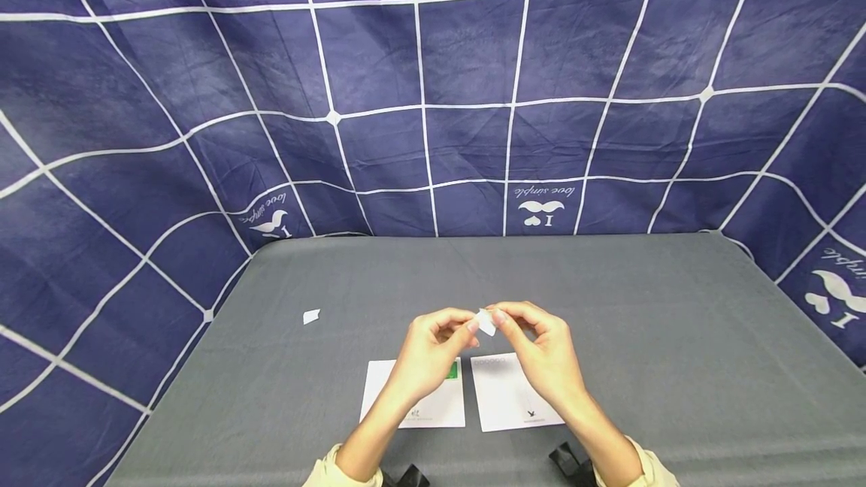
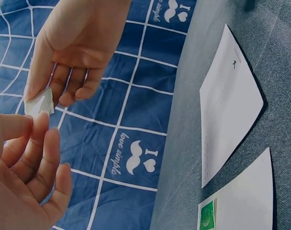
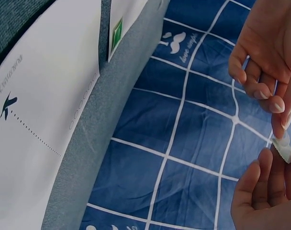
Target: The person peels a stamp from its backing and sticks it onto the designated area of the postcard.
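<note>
In the head view, my left hand [image 1: 429, 348] and right hand [image 1: 544, 348] meet over the table, with a small white postage stamp [image 1: 485, 322] between their fingertips. Seen from the left wrist, the stamp [image 2: 39, 103] is pale with toothed edges. My right hand [image 2: 78, 43] pinches its far end between thumb and index finger, while my left hand [image 2: 28, 172] pinches its near edge. Below the hands lie two white envelopes. The left envelope [image 1: 443, 415] carries a green stamp [image 1: 452, 371] at its top right corner; the right envelope [image 1: 497, 397] has a small dark bird print.
A small white paper scrap [image 1: 311, 316] lies on the grey tablecloth [image 1: 271, 389], left of the hands. Behind the table hangs a blue curtain [image 1: 467, 141] with white grid lines. Black straps or mounts [image 1: 568, 461] show near the wrists.
</note>
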Motion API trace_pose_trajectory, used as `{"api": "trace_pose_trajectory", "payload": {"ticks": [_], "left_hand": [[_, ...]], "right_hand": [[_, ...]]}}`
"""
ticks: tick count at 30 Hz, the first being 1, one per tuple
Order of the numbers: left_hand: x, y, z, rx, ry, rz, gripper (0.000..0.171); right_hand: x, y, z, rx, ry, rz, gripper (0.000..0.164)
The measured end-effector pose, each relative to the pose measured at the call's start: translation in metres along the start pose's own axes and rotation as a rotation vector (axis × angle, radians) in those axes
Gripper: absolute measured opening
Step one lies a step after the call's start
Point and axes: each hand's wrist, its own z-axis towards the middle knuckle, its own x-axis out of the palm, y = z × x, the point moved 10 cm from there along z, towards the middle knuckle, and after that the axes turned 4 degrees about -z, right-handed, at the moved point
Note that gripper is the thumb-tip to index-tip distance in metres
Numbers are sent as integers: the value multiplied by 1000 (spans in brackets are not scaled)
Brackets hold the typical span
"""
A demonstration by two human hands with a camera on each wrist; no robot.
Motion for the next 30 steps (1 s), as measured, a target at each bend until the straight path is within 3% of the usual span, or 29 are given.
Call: {"api": "trace_pose_trajectory", "payload": {"ticks": [30], "left_hand": [[0, 0, 0, 5, -2, 12, 15]], "right_hand": [[0, -1, 2, 7, 10, 42, 9]]}}
